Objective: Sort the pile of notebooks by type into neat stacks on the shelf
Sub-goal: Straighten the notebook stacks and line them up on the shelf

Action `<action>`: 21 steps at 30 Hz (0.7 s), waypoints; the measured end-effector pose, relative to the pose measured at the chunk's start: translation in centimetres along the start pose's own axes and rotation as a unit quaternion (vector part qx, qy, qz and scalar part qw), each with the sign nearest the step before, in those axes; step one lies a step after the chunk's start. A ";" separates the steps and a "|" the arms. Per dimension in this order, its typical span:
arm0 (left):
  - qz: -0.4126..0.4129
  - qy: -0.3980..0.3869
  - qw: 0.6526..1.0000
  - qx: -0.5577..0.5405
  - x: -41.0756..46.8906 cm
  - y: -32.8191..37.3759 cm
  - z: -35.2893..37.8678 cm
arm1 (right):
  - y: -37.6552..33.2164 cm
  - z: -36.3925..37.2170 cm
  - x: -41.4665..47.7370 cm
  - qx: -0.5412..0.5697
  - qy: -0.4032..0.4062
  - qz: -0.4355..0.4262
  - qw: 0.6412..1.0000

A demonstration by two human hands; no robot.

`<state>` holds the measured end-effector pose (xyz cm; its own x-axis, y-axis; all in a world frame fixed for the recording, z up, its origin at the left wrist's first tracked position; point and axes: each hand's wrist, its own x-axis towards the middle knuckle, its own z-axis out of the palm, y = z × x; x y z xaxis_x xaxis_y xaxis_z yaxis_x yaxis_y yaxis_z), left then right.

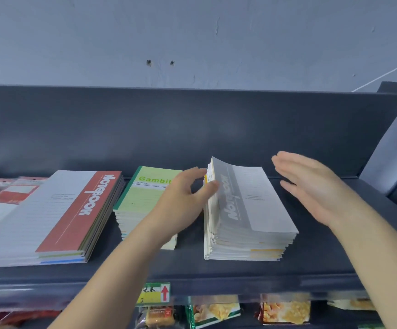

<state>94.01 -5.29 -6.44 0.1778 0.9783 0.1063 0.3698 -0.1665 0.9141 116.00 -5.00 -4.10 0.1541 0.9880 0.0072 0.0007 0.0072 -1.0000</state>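
Small shop, dark display shelf (192, 269), price tag (153, 294), snack packets (216, 313) below

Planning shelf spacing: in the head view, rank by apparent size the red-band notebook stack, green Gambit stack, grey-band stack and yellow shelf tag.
1. red-band notebook stack
2. grey-band stack
3. green Gambit stack, partly hidden by the left hand, so less sure
4. yellow shelf tag

Shelf: dark grey shelf (323, 262), across lower half of frame.
Far left: red-and-white packets (5, 193), blurred, cut off by frame edge.
Left: red notebook stack (57, 217), slightly fanned.
Centre: green Gambit stack (140, 198).
Right of centre: grey notebook stack (252, 210), top covers lifted at far-left corner.
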 end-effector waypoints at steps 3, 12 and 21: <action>0.023 0.097 0.992 0.082 -0.5 -0.5 -4.4 | -2.3 4.0 -2.1 -0.009 -0.060 -0.028 0.998; -0.114 0.095 0.982 0.117 -0.9 -7.2 -10.9 | 3.0 16.4 -2.5 -0.097 -0.116 0.078 0.986; -0.222 -0.074 0.965 -0.122 -0.1 -10.2 -10.2 | 7.0 19.7 -2.0 -0.002 -0.043 0.220 0.974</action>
<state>80.92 -2.41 -11.78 0.1871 0.9152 -0.3568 0.2167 0.3159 0.9237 96.23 -3.87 -11.08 0.0566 0.9044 -0.4230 -0.0428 -0.4211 -0.9060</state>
